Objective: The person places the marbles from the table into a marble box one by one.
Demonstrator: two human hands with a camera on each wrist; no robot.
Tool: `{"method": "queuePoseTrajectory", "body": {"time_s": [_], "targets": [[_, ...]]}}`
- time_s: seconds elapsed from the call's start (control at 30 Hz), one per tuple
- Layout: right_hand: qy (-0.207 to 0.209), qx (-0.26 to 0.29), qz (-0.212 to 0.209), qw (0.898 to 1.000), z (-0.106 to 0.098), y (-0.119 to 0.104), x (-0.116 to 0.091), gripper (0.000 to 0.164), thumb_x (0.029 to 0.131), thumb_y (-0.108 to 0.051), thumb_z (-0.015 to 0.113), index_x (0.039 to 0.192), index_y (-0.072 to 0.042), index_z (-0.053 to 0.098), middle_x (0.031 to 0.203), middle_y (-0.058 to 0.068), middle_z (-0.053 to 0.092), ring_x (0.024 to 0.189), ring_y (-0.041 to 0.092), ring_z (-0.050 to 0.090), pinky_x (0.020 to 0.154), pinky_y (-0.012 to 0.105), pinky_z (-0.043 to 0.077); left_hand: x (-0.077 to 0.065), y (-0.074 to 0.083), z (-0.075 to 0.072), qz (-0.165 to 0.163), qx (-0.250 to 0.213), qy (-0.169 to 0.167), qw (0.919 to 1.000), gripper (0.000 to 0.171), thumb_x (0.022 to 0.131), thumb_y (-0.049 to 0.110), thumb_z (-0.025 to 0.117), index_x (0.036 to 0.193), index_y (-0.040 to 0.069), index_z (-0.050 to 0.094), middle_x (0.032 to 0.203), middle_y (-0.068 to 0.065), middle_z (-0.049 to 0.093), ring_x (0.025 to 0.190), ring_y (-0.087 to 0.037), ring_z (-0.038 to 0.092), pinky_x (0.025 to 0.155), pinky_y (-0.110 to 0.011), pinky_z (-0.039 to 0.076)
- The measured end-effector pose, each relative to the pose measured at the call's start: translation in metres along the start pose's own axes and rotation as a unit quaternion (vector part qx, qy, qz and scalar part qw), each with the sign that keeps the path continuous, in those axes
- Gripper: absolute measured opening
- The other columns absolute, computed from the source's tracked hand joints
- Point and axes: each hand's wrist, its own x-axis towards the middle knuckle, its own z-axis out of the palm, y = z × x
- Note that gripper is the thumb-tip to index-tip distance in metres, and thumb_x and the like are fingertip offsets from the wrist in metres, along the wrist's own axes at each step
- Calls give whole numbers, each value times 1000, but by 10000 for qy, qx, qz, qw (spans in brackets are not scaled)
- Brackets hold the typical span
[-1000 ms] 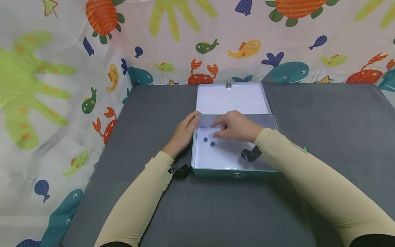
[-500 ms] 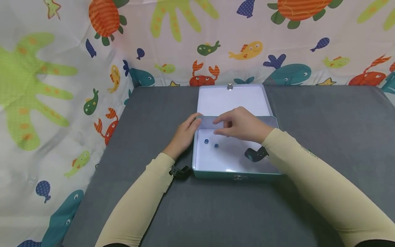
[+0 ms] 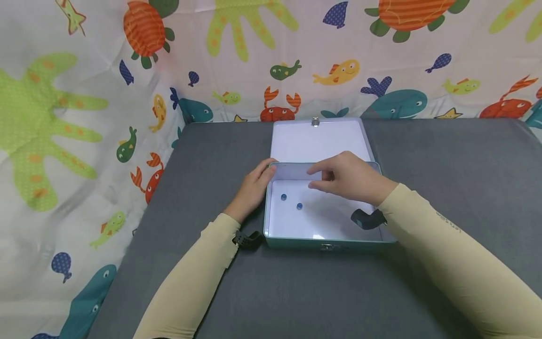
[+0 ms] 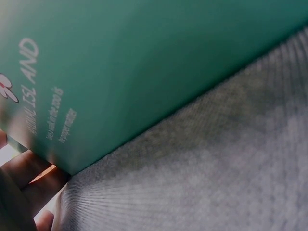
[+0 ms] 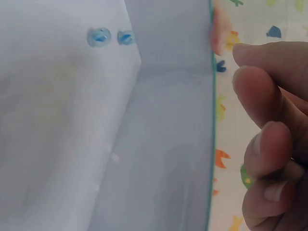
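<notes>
A green tin box (image 3: 330,243) with a white inside lies on the grey table, its lid (image 3: 319,140) folded back. Two blue glass marbles (image 3: 299,206) rest apart on its floor, towards the left; the right wrist view shows both marbles (image 5: 99,37) with swirls inside. My left hand (image 3: 253,186) grips the box at its far left corner, with fingers (image 4: 41,180) bent round the outside. Above the box's far part, my right hand (image 3: 349,175) hovers with thumb and forefinger apart and nothing seen between them.
Grey cloth covers the table (image 3: 237,292) on both sides of the box. Behind and to the left hangs a white curtain (image 3: 245,70) printed with sea animals. A metal clasp (image 3: 315,121) sits on the lid's far edge.
My right hand has moved right, its thumb and forefinger still apart. The nearer marble has rolled right and slightly towards me. A small green ball beyond my right sleeve is hidden now.
</notes>
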Motion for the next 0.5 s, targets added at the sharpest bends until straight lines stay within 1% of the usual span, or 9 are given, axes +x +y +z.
{"method": "queuePoseTrajectory", "body": {"time_s": [0.17, 0.27, 0.5], "targets": [[89, 8, -42, 10000, -11, -2, -15, 32, 92, -21, 84, 121, -8, 79, 68, -5, 61, 64, 15, 53, 56, 28, 44, -2, 2, 0, -30, 9, 13, 10000, 50, 109, 55, 41, 148, 27, 56, 144, -4, 62, 131, -25, 57, 113, -54, 42], [87, -35, 6, 10000, -16, -2, -25, 32, 92, -22, 84, 121, -8, 79, 70, -6, 62, 66, 15, 53, 56, 28, 44, -1, 2, 0, 2, -10, 4, 10000, 49, 110, 54, 41, 148, 26, 56, 144, -4, 62, 130, -25, 57, 113, -53, 42], [240, -278, 9, 9993, -23, 8, -47, 29, 91, -19, 85, 118, -11, 79, 71, -8, 62, 64, 13, 54, 54, 27, 45, -1, 3, 0, 28, -15, -23, 10000, 48, 110, 53, 40, 148, 26, 56, 144, -5, 63, 130, -24, 57, 113, -53, 42]]}}
